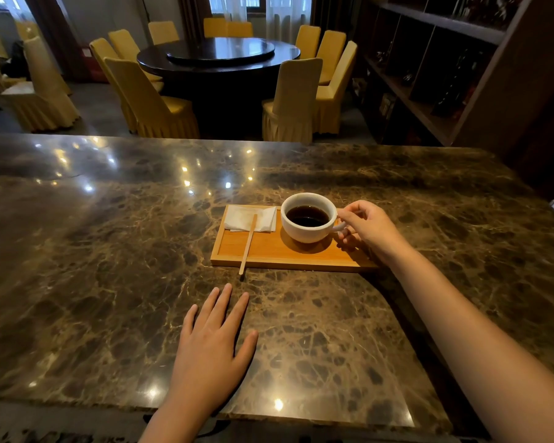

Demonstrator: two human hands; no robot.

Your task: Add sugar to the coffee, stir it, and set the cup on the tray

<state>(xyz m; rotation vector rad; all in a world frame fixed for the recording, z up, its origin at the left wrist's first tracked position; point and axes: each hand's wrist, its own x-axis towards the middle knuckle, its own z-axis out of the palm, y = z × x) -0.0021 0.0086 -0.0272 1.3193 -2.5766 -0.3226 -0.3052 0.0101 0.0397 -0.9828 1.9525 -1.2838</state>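
Marble counter (109,251); wooden tray (269,251) sits on it, long axis left-right. White cup (307,219) of dark coffee stands on the tray's right half. Your right hand (370,227) pinches the cup's handle from the right; it is the nearer hand. Left hand (210,343) lies flat, fingers spread, near you. Stir stick (248,244) overhangs the tray's near rim, its upper end on the napkin (250,217). Likely only release remains.

A tray (288,255) is sitting on the desk (109,251). The cup (308,219) is standing on the tray's right half, a napkin (237,217) is lying at its far left corner, and a stir stick (248,244) is lying across the napkin, overhanging the tray's near edge.
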